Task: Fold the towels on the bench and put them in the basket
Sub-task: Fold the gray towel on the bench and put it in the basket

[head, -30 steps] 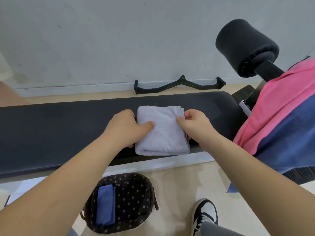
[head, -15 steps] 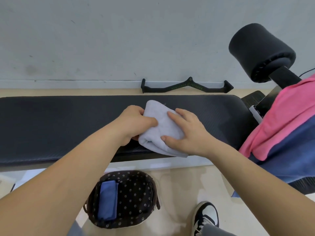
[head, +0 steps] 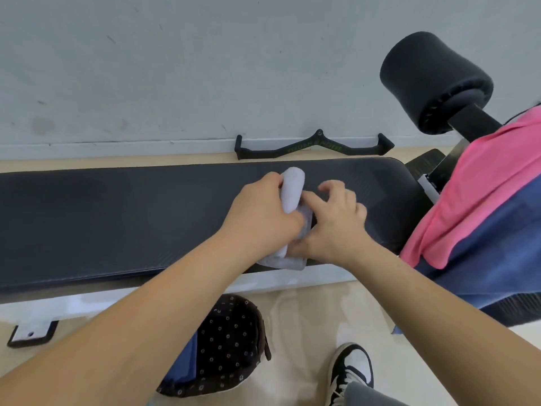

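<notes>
One grey towel (head: 292,189) is held near the middle of the bench (head: 117,218), toward its front edge. It is changed from a second ago: the flat folded square seen then is now doubled over into a narrow, thick bundle lying front to back across the bench pad. The bundle is gripped from one side by the left hand (head: 260,212), with fingers curled round its far, rounded end. The right hand (head: 336,224) is set against the other side with fingers spread and loosely bent. Its forefinger touches the cloth and its thumb is tucked by the near end, and nothing is closed in it. The near end of the bundle is laid on the pad, just over the bench's front edge.

Folding of this towel is judged done or nearly so, with the carry to follow. The dotted basket (head: 231,341) is placed on the floor just in front of the bench, and a blue towel (head: 183,358) is already seen inside. A pink towel (head: 483,186) and a navy towel (head: 491,259) are draped at the bench's right end, not yet folded.
</notes>
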A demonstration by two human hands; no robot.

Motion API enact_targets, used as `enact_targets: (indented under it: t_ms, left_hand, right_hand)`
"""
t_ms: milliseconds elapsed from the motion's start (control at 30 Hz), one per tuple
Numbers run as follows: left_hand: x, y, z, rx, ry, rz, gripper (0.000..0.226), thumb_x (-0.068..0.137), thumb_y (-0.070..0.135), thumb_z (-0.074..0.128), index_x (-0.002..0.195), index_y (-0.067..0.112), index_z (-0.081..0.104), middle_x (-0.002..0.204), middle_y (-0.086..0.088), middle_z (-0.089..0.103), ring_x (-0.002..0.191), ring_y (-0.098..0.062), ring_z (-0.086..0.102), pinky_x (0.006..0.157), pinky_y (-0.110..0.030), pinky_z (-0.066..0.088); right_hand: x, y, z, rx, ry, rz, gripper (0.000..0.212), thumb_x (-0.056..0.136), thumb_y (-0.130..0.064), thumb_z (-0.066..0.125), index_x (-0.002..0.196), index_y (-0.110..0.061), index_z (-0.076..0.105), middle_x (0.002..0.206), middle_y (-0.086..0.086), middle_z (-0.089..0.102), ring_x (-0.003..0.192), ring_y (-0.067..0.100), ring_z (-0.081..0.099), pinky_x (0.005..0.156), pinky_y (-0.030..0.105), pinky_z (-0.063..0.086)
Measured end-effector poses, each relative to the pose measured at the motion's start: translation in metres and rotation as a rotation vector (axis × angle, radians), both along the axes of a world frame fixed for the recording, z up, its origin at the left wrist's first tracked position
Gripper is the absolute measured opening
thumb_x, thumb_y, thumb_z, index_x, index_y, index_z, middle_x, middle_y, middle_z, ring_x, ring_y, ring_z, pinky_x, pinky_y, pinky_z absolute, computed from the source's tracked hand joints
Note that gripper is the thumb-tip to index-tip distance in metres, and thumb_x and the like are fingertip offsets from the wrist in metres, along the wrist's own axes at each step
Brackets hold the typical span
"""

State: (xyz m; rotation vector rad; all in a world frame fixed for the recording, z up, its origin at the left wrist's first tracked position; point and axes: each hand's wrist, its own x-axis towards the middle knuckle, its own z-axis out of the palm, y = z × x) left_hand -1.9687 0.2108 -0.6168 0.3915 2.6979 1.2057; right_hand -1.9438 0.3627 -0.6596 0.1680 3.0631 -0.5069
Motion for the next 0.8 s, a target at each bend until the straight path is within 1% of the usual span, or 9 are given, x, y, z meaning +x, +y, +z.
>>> enact_targets:
  t_ms: [67,133,200,267,433,500,567,667,800]
  left_hand:
    - [0.003,0.01,-0.001,-0.087,0.08,-0.026,0.014,0.09,0.029,0.061,0.101,0.02,0.06,0.091,0.004,0.066,0.08,-0.016,0.065,0.072,-0.04,0.059]
    - [0.004,0.018,-0.002,-0.134,0.125,-0.03,0.014,0.091,0.03,0.059,0.102,0.021,0.061,0.095,0.002,0.067,0.082,-0.019,0.066,0.075,-0.041,0.06]
    - [0.006,0.026,-0.003,-0.177,0.118,-0.069,0.018,0.093,0.034,0.058,0.104,0.021,0.059,0.099,-0.001,0.065,0.083,-0.021,0.066,0.075,-0.04,0.06]
    - [0.011,0.033,-0.002,-0.206,0.068,-0.129,0.018,0.099,0.036,0.053,0.097,0.018,0.052,0.102,-0.002,0.057,0.078,-0.024,0.066,0.068,-0.038,0.058]
    - [-0.001,0.03,-0.009,-0.04,-0.192,-0.131,0.007,0.088,0.016,0.046,0.087,0.015,0.054,0.076,0.004,0.053,0.063,-0.026,0.054,0.056,-0.033,0.044]
    - [-0.01,0.021,-0.01,0.032,-0.247,-0.081,0.011,0.091,0.026,0.06,0.102,0.029,0.062,0.089,0.005,0.062,0.071,-0.016,0.064,0.06,-0.026,0.048]
    - [-0.015,0.011,-0.012,-0.052,-0.144,-0.017,0.043,0.082,0.05,0.073,0.116,0.03,0.055,0.101,0.009,0.062,0.083,-0.006,0.061,0.064,-0.026,0.046]
    - [-0.008,0.005,-0.008,-0.187,-0.073,0.046,0.078,0.075,0.066,0.075,0.13,0.018,0.047,0.112,0.007,0.06,0.093,-0.013,0.061,0.068,-0.031,0.048]
    - [0.012,-0.005,-0.003,-0.003,-0.266,0.028,0.037,0.083,0.038,0.077,0.106,0.014,0.063,0.105,-0.004,0.071,0.093,-0.02,0.071,0.083,-0.042,0.062]
  right_hand:
    - [0.003,0.003,0.012,-0.04,-0.029,0.01,0.073,0.047,-0.075,0.052,0.115,-0.05,0.053,0.112,-0.007,0.048,0.106,0.018,0.046,0.096,0.042,0.037]
    - [0.005,0.007,0.016,-0.31,-0.098,0.084,0.04,0.067,-0.046,0.073,0.103,-0.039,0.057,0.093,-0.011,0.062,0.089,0.013,0.059,0.084,0.036,0.051]
    - [0.008,0.017,0.02,-0.495,-0.126,0.118,0.03,0.075,-0.013,0.077,0.098,-0.027,0.065,0.085,-0.01,0.07,0.082,0.01,0.067,0.074,0.03,0.059]
    - [0.012,0.029,0.026,-0.594,-0.138,0.083,0.031,0.08,-0.001,0.07,0.096,-0.027,0.071,0.083,-0.011,0.075,0.078,0.004,0.069,0.07,0.022,0.057]
    - [0.007,0.039,0.026,-0.786,-0.139,-0.178,0.018,0.095,-0.021,0.06,0.101,-0.019,0.077,0.087,0.003,0.08,0.083,0.016,0.077,0.073,0.034,0.055]
    - [0.007,0.033,0.025,-0.762,-0.139,-0.202,0.027,0.099,-0.036,0.061,0.099,-0.015,0.077,0.084,0.003,0.08,0.079,0.014,0.077,0.073,0.034,0.06]
    - [0.006,0.026,0.024,-0.721,-0.12,-0.211,0.034,0.099,-0.039,0.063,0.093,-0.009,0.078,0.083,0.008,0.079,0.072,0.012,0.076,0.067,0.028,0.063]
    - [0.005,0.016,0.025,-0.733,-0.128,-0.293,0.032,0.098,-0.028,0.065,0.093,0.001,0.075,0.087,0.014,0.078,0.071,0.019,0.077,0.065,0.024,0.063]
    - [0.013,-0.004,0.036,-0.896,-0.285,-0.34,0.021,0.099,-0.012,0.06,0.102,0.003,0.073,0.094,0.018,0.078,0.08,0.028,0.078,0.07,0.035,0.066]
